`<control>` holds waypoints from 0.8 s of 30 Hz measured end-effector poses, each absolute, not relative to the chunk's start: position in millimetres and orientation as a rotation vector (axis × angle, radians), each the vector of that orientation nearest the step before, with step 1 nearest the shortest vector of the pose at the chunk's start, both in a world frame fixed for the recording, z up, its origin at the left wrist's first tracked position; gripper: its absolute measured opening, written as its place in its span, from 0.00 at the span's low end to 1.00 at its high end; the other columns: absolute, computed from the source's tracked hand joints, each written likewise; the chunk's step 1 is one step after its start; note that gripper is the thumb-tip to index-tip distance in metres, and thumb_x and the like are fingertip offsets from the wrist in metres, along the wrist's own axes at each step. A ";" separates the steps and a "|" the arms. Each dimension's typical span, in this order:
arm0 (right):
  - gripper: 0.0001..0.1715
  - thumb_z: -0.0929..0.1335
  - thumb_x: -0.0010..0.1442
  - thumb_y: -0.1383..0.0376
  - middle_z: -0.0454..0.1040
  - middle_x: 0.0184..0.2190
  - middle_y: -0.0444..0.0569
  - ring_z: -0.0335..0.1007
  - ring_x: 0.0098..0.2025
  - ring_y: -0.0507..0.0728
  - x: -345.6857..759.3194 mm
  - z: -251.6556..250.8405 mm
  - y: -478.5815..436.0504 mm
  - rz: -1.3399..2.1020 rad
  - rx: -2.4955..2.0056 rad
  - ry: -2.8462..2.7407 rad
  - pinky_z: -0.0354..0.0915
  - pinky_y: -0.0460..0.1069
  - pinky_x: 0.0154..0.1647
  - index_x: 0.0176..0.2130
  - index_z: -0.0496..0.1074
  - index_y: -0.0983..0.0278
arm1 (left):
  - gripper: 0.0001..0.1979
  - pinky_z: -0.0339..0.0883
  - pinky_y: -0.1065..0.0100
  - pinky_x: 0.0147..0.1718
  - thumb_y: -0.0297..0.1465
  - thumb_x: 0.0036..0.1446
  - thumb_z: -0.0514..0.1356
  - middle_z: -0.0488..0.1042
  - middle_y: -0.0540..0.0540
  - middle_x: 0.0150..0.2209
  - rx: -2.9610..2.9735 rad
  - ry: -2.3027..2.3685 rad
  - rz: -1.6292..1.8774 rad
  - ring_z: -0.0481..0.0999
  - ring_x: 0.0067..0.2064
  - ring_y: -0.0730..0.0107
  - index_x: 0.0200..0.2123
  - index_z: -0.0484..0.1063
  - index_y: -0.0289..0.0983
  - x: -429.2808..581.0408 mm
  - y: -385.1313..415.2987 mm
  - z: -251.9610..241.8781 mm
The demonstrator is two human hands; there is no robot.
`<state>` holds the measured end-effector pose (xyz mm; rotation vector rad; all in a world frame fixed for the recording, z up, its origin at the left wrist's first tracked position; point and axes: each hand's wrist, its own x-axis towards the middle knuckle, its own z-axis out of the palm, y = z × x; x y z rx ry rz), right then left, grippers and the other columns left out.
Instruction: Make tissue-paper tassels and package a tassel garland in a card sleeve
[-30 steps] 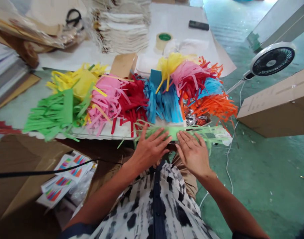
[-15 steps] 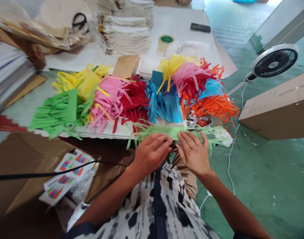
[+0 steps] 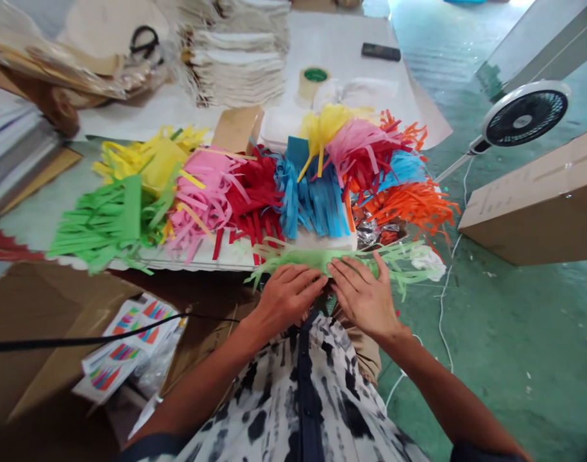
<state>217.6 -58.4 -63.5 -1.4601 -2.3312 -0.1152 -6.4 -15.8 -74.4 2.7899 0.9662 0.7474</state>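
Note:
A strip of light green fringed paper (image 3: 317, 258) lies along the table's front edge, its cut strands spreading to both sides. On its near side, my left hand (image 3: 293, 292) is closed with fingers together against the paper's middle. My right hand (image 3: 363, 289) holds the same middle, fingertips on top and thumb toward me; the two hands nearly touch. What lies beneath the fingers is hidden. Just beyond are fringed bundles in green (image 3: 110, 218), pink (image 3: 204, 199), red (image 3: 255, 186) and blue (image 3: 317, 199).
Yellow (image 3: 163, 157) and orange (image 3: 413, 208) fringes lie on the table. Behind them are a tape roll (image 3: 315, 83), a dark remote-like object (image 3: 380, 51) and stacked whitish bundles (image 3: 240, 70). At right stand a fan (image 3: 524, 119) and a cardboard box (image 3: 534, 205). Printed sheets (image 3: 124, 346) sit lower left.
My hands have shifted slightly along the light green paper's near side, and its middle looks less blurred. The whole view has moved a little.

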 end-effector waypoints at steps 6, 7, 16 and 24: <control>0.12 0.67 0.73 0.65 0.84 0.52 0.42 0.77 0.52 0.57 236.3 -63.2 -48.6 0.041 -1.436 -2.251 0.47 0.63 0.73 0.51 0.79 0.56 | 0.13 0.67 0.56 0.46 0.33 0.69 0.63 0.83 0.43 0.48 2.811 1.209 0.707 0.79 0.48 0.56 0.55 0.79 0.43 -12.8 -5.8 -68.8; 0.11 0.66 0.74 0.64 0.85 0.51 0.43 0.77 0.51 0.57 238.4 -61.3 -45.7 0.099 -1.456 -2.236 0.48 0.63 0.73 0.49 0.80 0.56 | 0.13 0.66 0.55 0.47 0.35 0.68 0.64 0.82 0.42 0.48 2.778 1.246 0.666 0.78 0.48 0.55 0.54 0.80 0.43 -14.1 -3.1 -65.9; 0.18 0.67 0.73 0.53 0.82 0.52 0.50 0.73 0.55 0.62 231.5 -51.4 -33.6 0.174 -1.492 -2.330 0.49 0.63 0.69 0.56 0.76 0.57 | 0.07 0.61 0.52 0.51 0.35 0.68 0.64 0.84 0.48 0.48 2.686 1.227 0.680 0.77 0.52 0.57 0.46 0.83 0.49 -18.1 14.2 -56.8; 0.13 0.67 0.74 0.57 0.83 0.42 0.46 0.73 0.47 0.59 239.4 -49.9 -25.7 0.372 -1.569 -2.156 0.56 0.57 0.55 0.41 0.80 0.58 | 0.06 0.60 0.52 0.53 0.34 0.69 0.62 0.84 0.47 0.45 2.556 1.269 0.709 0.77 0.50 0.59 0.40 0.80 0.42 -19.4 15.8 -52.6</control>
